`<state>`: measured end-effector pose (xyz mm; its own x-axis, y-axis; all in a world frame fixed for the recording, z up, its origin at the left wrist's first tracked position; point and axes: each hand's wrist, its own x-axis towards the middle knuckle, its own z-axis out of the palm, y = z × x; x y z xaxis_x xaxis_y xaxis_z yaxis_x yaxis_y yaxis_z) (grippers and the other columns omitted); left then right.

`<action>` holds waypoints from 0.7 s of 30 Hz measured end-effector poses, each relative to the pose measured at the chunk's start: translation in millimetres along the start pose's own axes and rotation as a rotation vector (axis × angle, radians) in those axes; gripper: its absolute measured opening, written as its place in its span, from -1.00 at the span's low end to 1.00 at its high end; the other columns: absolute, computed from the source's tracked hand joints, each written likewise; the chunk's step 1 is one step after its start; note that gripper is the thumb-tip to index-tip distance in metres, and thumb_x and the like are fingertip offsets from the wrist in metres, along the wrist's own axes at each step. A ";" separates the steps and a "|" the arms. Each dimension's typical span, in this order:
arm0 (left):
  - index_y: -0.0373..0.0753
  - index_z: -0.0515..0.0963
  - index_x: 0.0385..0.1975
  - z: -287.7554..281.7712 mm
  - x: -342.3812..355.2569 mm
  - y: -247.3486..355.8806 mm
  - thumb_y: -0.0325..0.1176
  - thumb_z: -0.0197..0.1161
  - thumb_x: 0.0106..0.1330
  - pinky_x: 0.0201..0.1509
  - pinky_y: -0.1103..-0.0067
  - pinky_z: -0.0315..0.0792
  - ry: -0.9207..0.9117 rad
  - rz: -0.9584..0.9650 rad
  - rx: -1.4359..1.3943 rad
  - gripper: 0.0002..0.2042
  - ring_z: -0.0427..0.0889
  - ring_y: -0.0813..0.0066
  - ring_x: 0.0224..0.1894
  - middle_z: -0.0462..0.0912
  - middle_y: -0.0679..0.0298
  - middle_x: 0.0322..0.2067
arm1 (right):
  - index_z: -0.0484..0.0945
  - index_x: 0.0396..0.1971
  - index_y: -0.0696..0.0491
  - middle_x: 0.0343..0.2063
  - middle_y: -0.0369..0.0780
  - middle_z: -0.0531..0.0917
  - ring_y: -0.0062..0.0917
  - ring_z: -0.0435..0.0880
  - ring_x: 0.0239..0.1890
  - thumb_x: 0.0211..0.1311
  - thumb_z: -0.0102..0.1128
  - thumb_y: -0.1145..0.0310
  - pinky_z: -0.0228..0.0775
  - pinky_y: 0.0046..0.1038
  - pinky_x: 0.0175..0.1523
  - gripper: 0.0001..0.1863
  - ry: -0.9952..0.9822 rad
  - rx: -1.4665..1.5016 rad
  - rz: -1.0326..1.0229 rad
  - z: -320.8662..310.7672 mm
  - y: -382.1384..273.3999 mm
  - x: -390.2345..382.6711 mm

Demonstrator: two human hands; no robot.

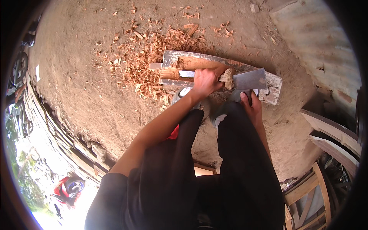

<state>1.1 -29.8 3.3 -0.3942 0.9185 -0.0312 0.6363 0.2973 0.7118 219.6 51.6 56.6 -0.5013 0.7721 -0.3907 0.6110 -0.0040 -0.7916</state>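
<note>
Head view showed my left hand gripping the broad-bladed tool, over the hollowed wooden block; my right hand was curled at the tool's near side, but whether it held something I could not tell

Ground: bare brown earth, dry-looking and uneven, filling most of the view and bending toward the rim (the fisheye lens does that).
Weathered timber: the main load, lying with its length running left to right, its grey and whitish surface cut through to reddish-brown wood; partly covered, so one piece or several is hard to tell.
Shavings: a thick scatter of curled orange-brown shavings, densest around the timber's left end and beyond its far edge, thinning outward.
Stone: a small pale lump at the top, well apart from the timber.
Scrap: a small white strip near the left rim.
</note>
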 end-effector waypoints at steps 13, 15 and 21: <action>0.17 0.64 0.03 -13.0 -4.0 -8.9 -0.19 0.37 0.03 -0.41 0.23 0.52 -0.016 -0.036 0.027 -0.54 0.71 0.13 -0.48 0.72 0.18 -0.50 | 0.52 -0.16 0.17 -0.57 -0.20 0.56 -0.50 0.53 -0.51 0.45 0.15 0.13 0.40 -0.41 -0.32 -0.66 -0.138 0.073 0.166 -12.9 -47.1 3.1; 0.20 0.64 0.04 -12.7 -5.5 -9.0 -0.20 0.36 0.03 -0.43 0.23 0.52 0.053 -0.012 0.004 -0.53 0.71 0.13 -0.50 0.71 0.18 -0.51 | 0.50 -0.19 0.17 -0.58 -0.21 0.56 -0.52 0.54 -0.51 0.46 0.15 0.14 0.39 -0.42 -0.33 -0.66 -0.057 0.016 0.010 -2.0 -21.3 1.3; 0.19 0.63 0.07 -17.7 -6.0 -3.8 -0.29 0.32 -0.02 -0.40 0.25 0.54 -0.003 -0.042 0.018 -0.47 0.72 0.16 -0.47 0.72 0.19 -0.49 | 0.53 -0.16 0.15 -0.56 -0.22 0.58 -0.52 0.56 -0.52 0.45 0.16 0.14 0.39 -0.45 -0.34 -0.67 -0.212 0.124 0.264 -13.2 -54.6 -0.6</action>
<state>-10.6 -41.1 13.2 -0.4186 0.9060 -0.0628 0.6315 0.3401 0.6968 194.6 59.7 106.4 -0.4602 0.5852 -0.6677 0.6639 -0.2725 -0.6964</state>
